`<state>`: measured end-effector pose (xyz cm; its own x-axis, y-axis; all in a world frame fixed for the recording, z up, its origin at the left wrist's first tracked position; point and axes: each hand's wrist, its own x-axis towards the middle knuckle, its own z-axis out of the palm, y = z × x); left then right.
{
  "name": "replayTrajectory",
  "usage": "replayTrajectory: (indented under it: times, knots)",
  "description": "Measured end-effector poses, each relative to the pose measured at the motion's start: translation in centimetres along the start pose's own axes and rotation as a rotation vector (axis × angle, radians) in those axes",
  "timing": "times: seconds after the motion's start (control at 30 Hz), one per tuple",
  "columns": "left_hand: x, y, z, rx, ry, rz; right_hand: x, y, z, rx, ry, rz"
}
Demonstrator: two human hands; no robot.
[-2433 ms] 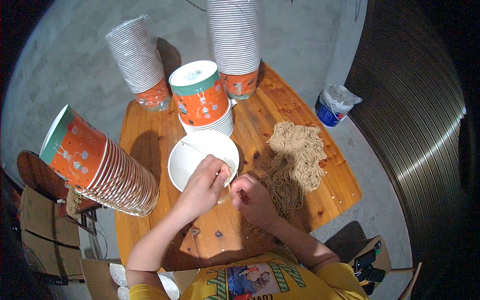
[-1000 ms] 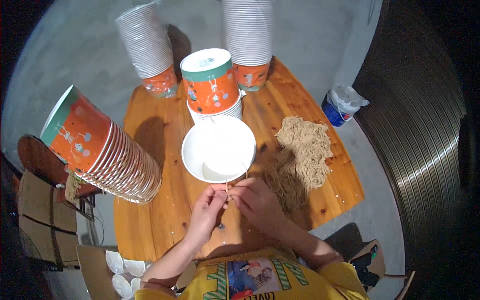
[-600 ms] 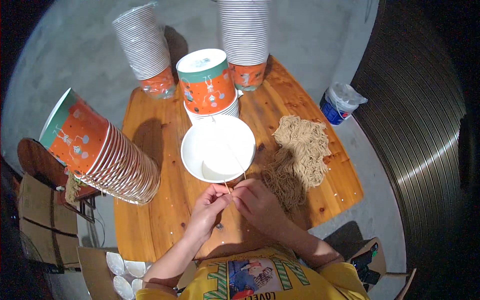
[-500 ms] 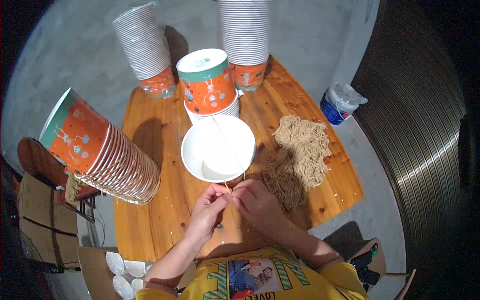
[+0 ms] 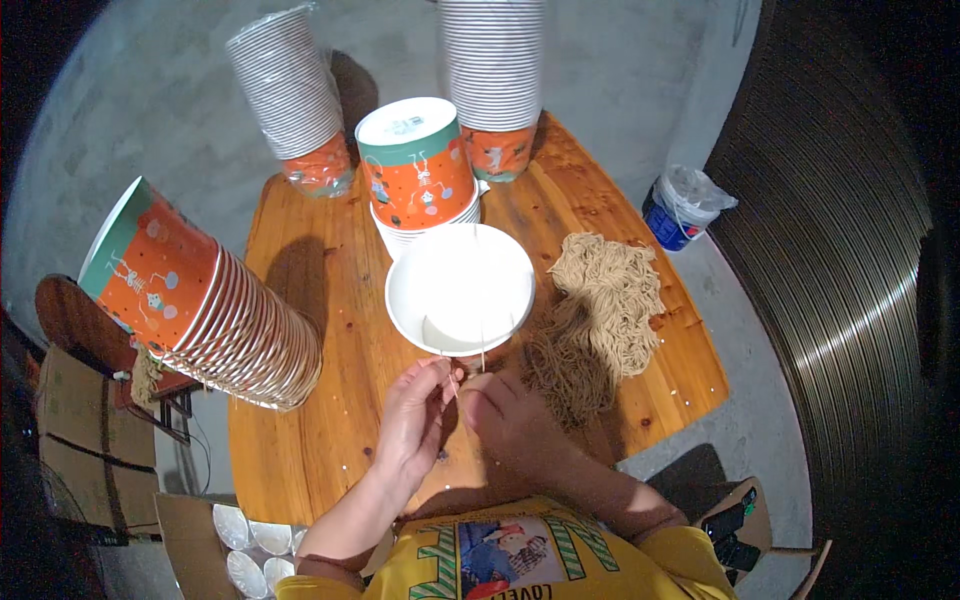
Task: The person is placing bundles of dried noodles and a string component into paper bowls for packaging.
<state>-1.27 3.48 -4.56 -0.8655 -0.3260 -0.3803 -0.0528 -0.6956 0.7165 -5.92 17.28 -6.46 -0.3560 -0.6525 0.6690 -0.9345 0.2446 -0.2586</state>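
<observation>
White bowl (image 5: 460,288) sits mid-worktop, w/ thin noodle strands (image 5: 481,340) running across it toward the near rim. Left hand (image 5: 418,418) & right hand (image 5: 508,420) meet just below the bowl, each grip pinched narrow on strand ends. Noodle pile (image 5: 600,310) lies just right of the bowl, on the wooden worktop (image 5: 300,300). Behind the bowl: orange-green cup stack (image 5: 420,180), touching its far rim. Tilted cup stack (image 5: 200,300) at left edge; two tall white stacks, (image 5: 290,100) & (image 5: 495,70), at the far side. Blue-white tub (image 5: 680,205) on the floor, off to the right.
</observation>
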Motion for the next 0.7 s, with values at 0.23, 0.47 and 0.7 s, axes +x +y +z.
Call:
replayTrajectory:
  times: [0.23, 0.47, 0.7]
  knots:
    - [0.0, 0.7, -0.5, 0.064, -0.124, -0.068, 0.2, 0.5, 0.2, 0.078, 0.055, 0.033]
    - [0.7, 1.4, -0.5, 0.037, -0.092, -0.093, 0.4, 0.4, 0.1, 0.030, 0.073, -0.026]
    - [0.4, 1.5, -0.1, 0.045, -0.026, -0.080, -0.1, 0.7, 0.3, -0.089, 0.031, -0.066]
